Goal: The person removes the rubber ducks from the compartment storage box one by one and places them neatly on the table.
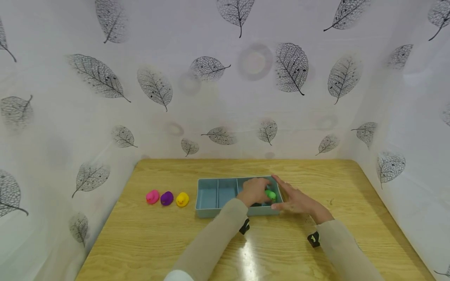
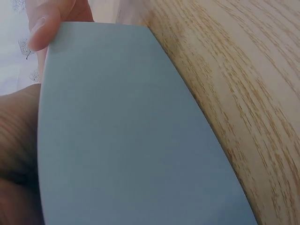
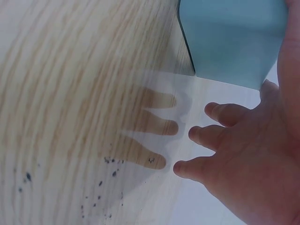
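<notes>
A blue-grey divided box (image 1: 207,213) stands on the wooden table. Over its right part, my left hand (image 1: 254,191) reaches in with curled fingers around a green toy duck (image 1: 271,196) in the rightmost compartment; the hand hides its exact finger contact. At the right end is my right hand (image 1: 297,201), its thumb at the front corner and a finger at the back corner. The right wrist view shows the other fingers (image 3: 208,136) straight and spread beyond the box's end wall (image 3: 232,47). In the left wrist view the box's front wall (image 2: 122,122) covers most of the picture.
Left of the box, a pink duck (image 1: 152,197), a purple duck (image 1: 166,198) and a yellow duck (image 1: 182,199) sit in a row on the table (image 1: 147,242). A white leaf-patterned curtain (image 1: 225,101) closes in the back and both sides.
</notes>
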A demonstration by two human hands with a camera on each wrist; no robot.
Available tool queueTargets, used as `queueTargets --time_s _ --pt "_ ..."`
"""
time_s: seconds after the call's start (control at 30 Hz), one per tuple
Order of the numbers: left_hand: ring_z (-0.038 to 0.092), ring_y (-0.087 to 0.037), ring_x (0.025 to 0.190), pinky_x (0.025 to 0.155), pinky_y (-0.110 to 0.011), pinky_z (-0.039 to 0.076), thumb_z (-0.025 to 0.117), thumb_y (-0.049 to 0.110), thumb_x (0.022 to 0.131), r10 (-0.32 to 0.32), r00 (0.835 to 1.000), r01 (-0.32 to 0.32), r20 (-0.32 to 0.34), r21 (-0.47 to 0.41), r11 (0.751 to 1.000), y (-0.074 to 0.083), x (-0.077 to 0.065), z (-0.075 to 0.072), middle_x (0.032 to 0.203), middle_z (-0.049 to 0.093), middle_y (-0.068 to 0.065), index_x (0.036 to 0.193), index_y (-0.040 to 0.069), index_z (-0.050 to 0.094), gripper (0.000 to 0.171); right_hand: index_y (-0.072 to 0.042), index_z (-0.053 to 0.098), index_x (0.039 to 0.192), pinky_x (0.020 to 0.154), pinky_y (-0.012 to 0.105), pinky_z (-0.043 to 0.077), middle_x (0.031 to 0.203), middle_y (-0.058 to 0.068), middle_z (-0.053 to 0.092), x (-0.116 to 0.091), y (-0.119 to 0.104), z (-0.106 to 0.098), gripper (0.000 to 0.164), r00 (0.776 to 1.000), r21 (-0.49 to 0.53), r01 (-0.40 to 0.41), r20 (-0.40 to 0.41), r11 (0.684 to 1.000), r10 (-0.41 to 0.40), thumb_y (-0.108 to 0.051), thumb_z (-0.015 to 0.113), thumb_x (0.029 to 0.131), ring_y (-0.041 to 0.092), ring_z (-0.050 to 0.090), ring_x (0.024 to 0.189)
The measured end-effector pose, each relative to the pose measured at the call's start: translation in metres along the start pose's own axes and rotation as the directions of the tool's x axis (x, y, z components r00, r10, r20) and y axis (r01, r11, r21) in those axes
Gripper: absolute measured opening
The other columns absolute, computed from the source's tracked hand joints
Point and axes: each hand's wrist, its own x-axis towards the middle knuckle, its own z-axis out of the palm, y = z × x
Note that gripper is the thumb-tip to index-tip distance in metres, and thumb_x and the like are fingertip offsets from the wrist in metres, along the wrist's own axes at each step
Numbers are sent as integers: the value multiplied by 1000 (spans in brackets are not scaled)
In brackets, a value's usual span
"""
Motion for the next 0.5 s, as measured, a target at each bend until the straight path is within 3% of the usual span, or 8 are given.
queueTargets --time_s 0.2,0.5 --pt "70 -14 109 87 -34 59 86 46 86 36 999 -37 -25 -24 999 -5 1 4 123 75 9 153 31 54 76 -40 -7 169 114 85 21 175 29 5 -1 0 0 109 1000 14 -5 6 1000 5 -47 75 97 64 6 155" --pt "70 -12 109 91 -32 58 85 42 87 155 987 -156 -33 -58 986 -17 4 5 124 76 8 140 30 64 58 -37 -6 170 114 83 27 173 33 8 -1 -2 0 110 1000 0 0 2 1000 0 -47 75 96 66 17 151"
